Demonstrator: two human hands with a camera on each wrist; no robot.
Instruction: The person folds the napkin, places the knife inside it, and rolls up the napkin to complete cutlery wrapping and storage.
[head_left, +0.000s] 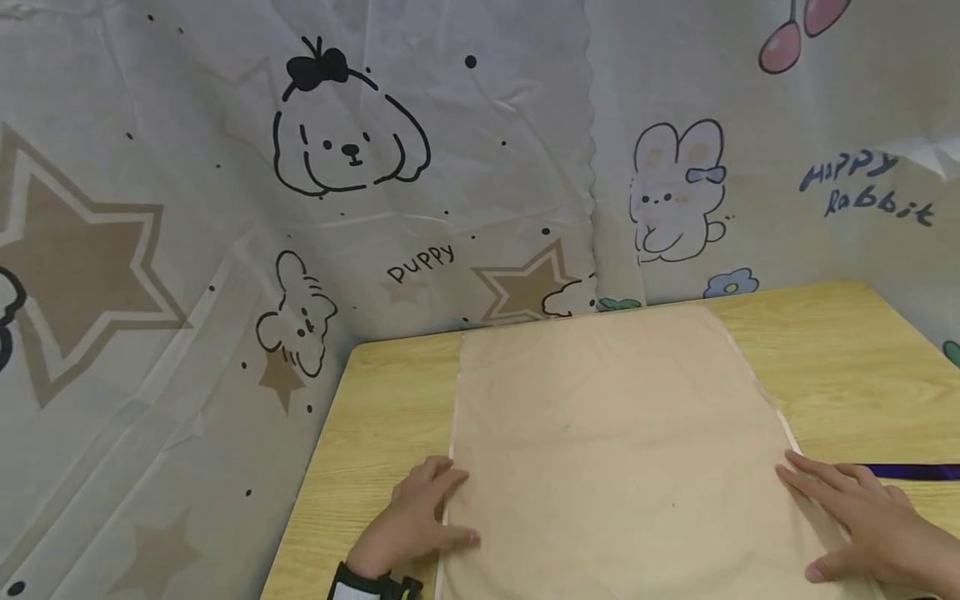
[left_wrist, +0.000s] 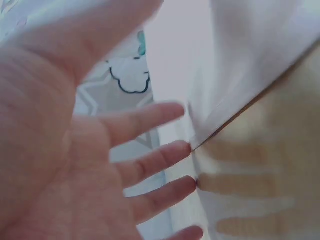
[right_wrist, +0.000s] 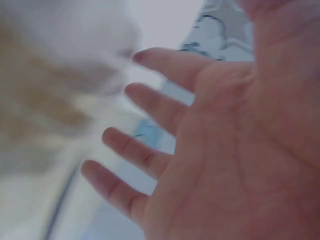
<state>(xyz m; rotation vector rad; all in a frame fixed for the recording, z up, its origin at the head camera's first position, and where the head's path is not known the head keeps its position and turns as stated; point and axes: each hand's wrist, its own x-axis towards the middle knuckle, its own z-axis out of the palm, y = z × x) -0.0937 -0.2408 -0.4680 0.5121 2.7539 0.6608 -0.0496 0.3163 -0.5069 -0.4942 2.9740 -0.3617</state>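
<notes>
Hands, two, well apart: left hand (head_left: 411,521) and right hand (head_left: 862,521), head view, fingers spread at opposite side edges of one beige cloth (head_left: 615,417), laid flat on a table (head_left: 390,417); presumably light, soft, limp; best pinched at those edges. Left wrist view: fingers straight, separated. Right wrist view: fingers extended; contact blurred.

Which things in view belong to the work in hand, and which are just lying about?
In the work:
- cloth, spread on the table
- left hand, at its left edge
- right hand, at its right edge

Apparently just lying about:
- purple strip, held by neither hand
</notes>
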